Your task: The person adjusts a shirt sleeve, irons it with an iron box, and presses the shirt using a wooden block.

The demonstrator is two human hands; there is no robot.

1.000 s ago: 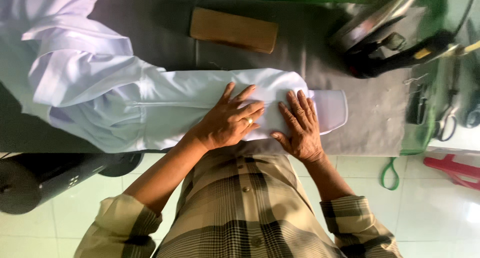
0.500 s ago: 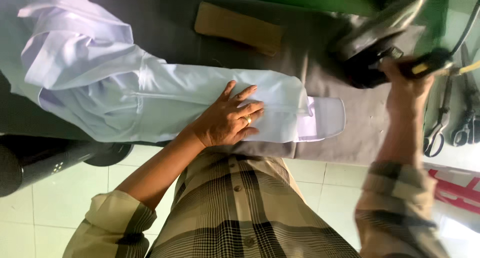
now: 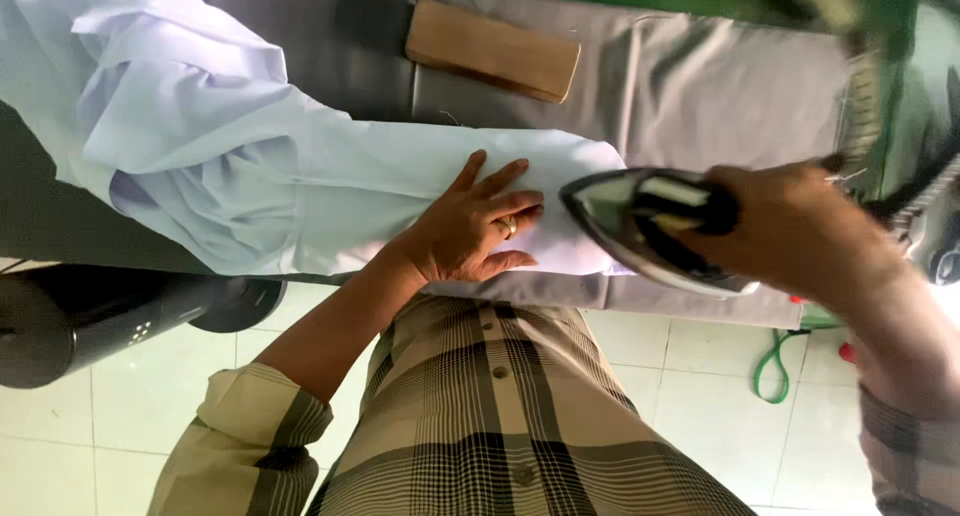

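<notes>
1. Your left hand (image 3: 470, 231) lies flat, fingers spread, pressing the white shirt sleeve (image 3: 400, 191) onto the grey ironing board (image 3: 700, 86); it grips nothing.
2. Your right hand (image 3: 790, 226) is closed around the handle of the iron (image 3: 640, 226).
3. The iron's tip sits at the sleeve's cuff end, just beside your left fingertips.
4. A wooden block (image 3: 492, 51) rests on the board beyond the sleeve.

Bright, even daylight with soft shadows; the right hand (image 3: 800, 231) and upper-right corner are motion-blurred.
</notes>
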